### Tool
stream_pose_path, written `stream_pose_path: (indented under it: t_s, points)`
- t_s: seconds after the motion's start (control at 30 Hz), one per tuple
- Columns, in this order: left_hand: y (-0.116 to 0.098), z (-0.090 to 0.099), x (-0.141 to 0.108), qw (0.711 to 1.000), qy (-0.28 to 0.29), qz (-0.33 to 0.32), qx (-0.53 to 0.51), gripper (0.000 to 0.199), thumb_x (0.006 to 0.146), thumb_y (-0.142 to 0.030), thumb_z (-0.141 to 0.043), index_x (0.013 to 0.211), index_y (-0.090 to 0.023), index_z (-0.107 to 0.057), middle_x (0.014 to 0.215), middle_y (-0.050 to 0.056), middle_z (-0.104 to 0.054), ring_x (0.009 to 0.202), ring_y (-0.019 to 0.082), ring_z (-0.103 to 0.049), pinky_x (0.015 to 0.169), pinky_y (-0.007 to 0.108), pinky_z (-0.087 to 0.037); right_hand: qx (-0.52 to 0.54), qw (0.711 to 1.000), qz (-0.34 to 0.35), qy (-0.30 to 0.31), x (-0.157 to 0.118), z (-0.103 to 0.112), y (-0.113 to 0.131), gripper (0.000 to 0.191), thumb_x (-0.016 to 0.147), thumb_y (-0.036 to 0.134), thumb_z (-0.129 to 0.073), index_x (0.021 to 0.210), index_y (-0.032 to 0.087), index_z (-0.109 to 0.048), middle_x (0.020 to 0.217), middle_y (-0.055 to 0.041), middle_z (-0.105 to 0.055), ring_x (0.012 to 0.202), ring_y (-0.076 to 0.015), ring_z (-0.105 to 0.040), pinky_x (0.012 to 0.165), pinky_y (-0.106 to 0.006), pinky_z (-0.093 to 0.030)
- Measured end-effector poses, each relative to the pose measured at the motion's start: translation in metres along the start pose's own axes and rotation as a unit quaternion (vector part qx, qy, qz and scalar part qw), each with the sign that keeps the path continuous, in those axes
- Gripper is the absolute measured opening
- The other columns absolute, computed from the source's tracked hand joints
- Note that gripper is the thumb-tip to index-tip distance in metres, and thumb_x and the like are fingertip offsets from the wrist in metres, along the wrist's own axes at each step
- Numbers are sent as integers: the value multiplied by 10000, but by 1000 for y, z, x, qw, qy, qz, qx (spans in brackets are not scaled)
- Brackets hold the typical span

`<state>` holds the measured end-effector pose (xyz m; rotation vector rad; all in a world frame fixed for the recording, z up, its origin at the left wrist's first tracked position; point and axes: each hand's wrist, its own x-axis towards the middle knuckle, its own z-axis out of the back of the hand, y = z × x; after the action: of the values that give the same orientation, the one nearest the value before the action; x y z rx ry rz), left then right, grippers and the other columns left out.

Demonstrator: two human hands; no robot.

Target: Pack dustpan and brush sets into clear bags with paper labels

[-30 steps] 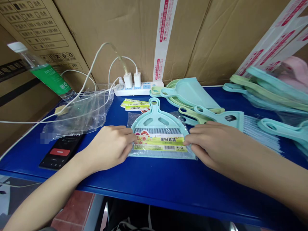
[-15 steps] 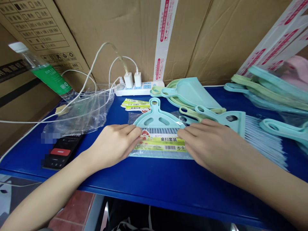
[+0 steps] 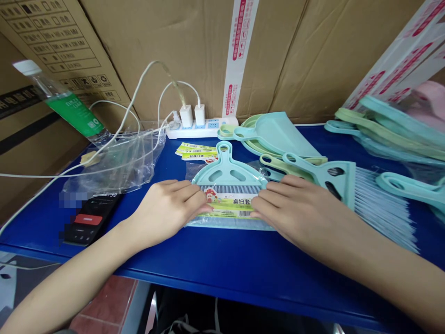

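Observation:
A light-blue brush and dustpan set point(image 3: 227, 168) lies on the blue table with its handle toward the back. Clear plastic and a yellow-green printed label point(image 3: 224, 206) lie across its bristles. My left hand point(image 3: 170, 204) is closed at the left end of the label, thumb along its edge. At the right end, my right hand point(image 3: 281, 202) is closed too, covering part of the label's print. Both hands pinch the label and the film around it; the fingertips are partly hidden.
Right of the set lie a loose brush point(image 3: 344, 181), dustpans point(image 3: 278, 134) and a wrapped stack point(image 3: 389, 130). Behind are spare labels point(image 3: 198, 151) and a power strip point(image 3: 212, 127). At left are a bottle point(image 3: 74, 113), plastic bag point(image 3: 128, 162), cables and a phone point(image 3: 90, 220).
My right hand has shifted slightly left over the label and hides more of it. My left thumb now shows along the label. The set has barely moved.

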<state>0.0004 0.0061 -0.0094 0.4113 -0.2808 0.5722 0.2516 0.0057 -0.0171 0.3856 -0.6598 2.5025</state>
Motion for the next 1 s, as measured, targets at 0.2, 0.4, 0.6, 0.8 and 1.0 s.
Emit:
stream_pose_path:
  t_s: [0.2, 0.4, 0.6, 0.8, 1.0]
  points:
    - [-4, -6, -1, 997, 53, -60, -12, 321, 1022, -149, -340, 1148, -175, -635, 923, 31, -681, 779, 137, -647, 663, 249, -529, 50, 999, -3, -15, -1, -4, 4, 350, 993, 145, -418, 798, 188, -706, 673, -23, -659, 685, -176, -560, 671, -320, -377]
    - [-9, -13, -2, 992, 106, -50, -48, 307, 1010, -310, -442, 1248, -196, -599, 945, 49, -626, 834, 174, -655, 669, 279, -560, 96, 995, -8, 8, -4, -13, 8, 283, 987, 181, -448, 1000, 181, -730, 747, -36, -680, 756, -184, -588, 707, -322, -417]
    - [-10, -12, -1, 989, 134, -36, -59, 353, 1016, -361, -418, 1289, -202, -574, 960, 56, -609, 854, 186, -648, 696, 302, -571, 113, 993, -15, 4, -5, -13, 9, 326, 994, 155, -403, 1019, 182, -727, 746, -28, -675, 721, -174, -605, 708, -320, -429]
    - [-12, -9, 1, 988, 147, -23, -52, 332, 1013, -328, -426, 1264, -193, -594, 884, 46, -588, 847, 183, -635, 692, 286, -559, 119, 992, -29, 32, -6, -9, 9, 276, 941, 150, -482, 1049, 205, -730, 756, -22, -705, 700, -169, -626, 679, -311, -447]
    - [-10, -4, 1, 988, 138, -8, -67, 309, 1006, -262, -423, 1213, -202, -645, 848, 46, -593, 793, 185, -599, 678, 296, -539, 141, 987, -51, 51, -7, -6, 8, 251, 902, 143, -544, 1036, 232, -737, 783, -9, -727, 707, -172, -635, 675, -312, -453]
